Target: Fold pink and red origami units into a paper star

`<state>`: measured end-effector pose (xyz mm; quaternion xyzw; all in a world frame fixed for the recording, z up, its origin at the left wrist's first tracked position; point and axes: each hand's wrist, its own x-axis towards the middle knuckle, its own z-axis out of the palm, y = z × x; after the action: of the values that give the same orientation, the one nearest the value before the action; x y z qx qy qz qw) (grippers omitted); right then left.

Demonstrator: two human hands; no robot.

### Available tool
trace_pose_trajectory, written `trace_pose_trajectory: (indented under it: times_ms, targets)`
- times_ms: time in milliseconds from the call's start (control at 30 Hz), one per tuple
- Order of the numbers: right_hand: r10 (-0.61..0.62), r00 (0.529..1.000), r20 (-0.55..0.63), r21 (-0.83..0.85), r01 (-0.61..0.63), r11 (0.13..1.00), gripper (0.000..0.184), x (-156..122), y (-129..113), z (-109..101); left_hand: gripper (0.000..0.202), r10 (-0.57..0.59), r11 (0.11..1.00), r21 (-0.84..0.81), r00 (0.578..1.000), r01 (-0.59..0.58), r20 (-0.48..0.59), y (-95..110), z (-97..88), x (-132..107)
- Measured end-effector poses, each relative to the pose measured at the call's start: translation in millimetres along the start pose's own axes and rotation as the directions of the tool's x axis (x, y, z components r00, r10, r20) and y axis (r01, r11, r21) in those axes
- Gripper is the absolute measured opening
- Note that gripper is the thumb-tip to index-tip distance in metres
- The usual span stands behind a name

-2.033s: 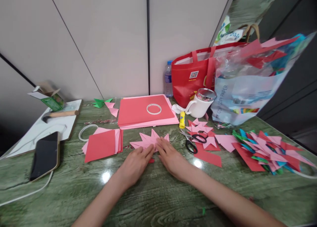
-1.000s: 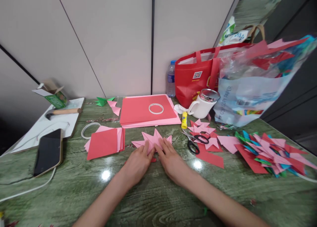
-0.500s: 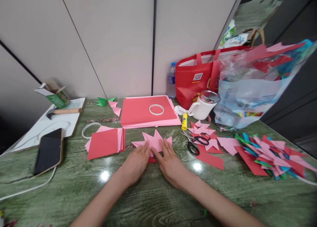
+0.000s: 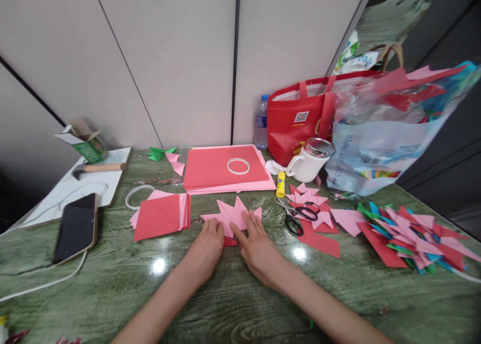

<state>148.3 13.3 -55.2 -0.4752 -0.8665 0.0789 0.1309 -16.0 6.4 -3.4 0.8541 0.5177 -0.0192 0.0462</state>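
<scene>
A pink folded-paper piece with several pointed tips [image 4: 232, 213] lies on the table in front of me, with a bit of red paper [image 4: 230, 242] showing beneath its near edge. At its lower left side, my left hand [image 4: 206, 246] has its fingers bent and pressed together on the paper's edge; the fingertips are partly hidden. My right hand [image 4: 261, 249] rests on the piece's right side, its fingers stretched out flat and its thumb apart. Black-handled scissors [image 4: 291, 219] lie to the right of that hand, near pink and red paper stars [image 4: 307, 199].
Left are stacked red and pink squares [image 4: 158, 216], a tape roll [image 4: 132, 198], a phone [image 4: 76, 229] and a hammer [image 4: 101, 168]. Behind lie larger sheets [image 4: 206, 166]. A glue stick [image 4: 280, 185], white mug [image 4: 308, 164], bags [image 4: 293, 128] and a colourful paper pile [image 4: 417, 234] stand right.
My left hand has drawn back slightly toward me and left, its fingers now more bent at the paper's edge. The right hand stays nearly still on the pink piece.
</scene>
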Motion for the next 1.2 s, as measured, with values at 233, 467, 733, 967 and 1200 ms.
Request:
trace_pose_trajectory:
  times_ms: [233, 467, 733, 967, 1200]
  targets:
    - [0.021, 1.000, -0.012, -0.024, -0.021, 0.999, 0.058, -0.2, -5.2, 0.6, 0.043, -0.003, 1.000, -0.001, 1.000, 0.003, -0.001, 0.7, 1.1, -1.1]
    - [0.037, 0.999, 0.025, -0.032, -0.036, 0.999, 0.059, 0.0, -9.7, -6.1, 0.043, 0.011, 1.000, -0.009, 1.000, -0.011, 0.003, 2.1, -0.6, 0.3]
    - [0.060, 0.998, 0.031, -0.051, -0.059, 0.997, 0.059, -0.6, -12.2, -7.0, 0.045, 0.001, 1.000, 0.023, 1.000, -0.001, -0.031, 2.0, 3.8, 1.1]
    - [0.083, 0.996, 0.020, -0.054, -0.082, 0.995, 0.061, -1.8, -16.2, -6.5, 0.043, 0.027, 0.995, 0.095, 0.999, -0.024, -0.033, 4.3, 4.1, 1.0]
    - [0.085, 0.996, -0.020, -0.047, -0.086, 0.995, 0.061, -2.4, -16.0, -5.1, 0.044, 0.055, 0.982, 0.183, 0.997, -0.043, -0.061, 5.3, 6.6, 2.0]
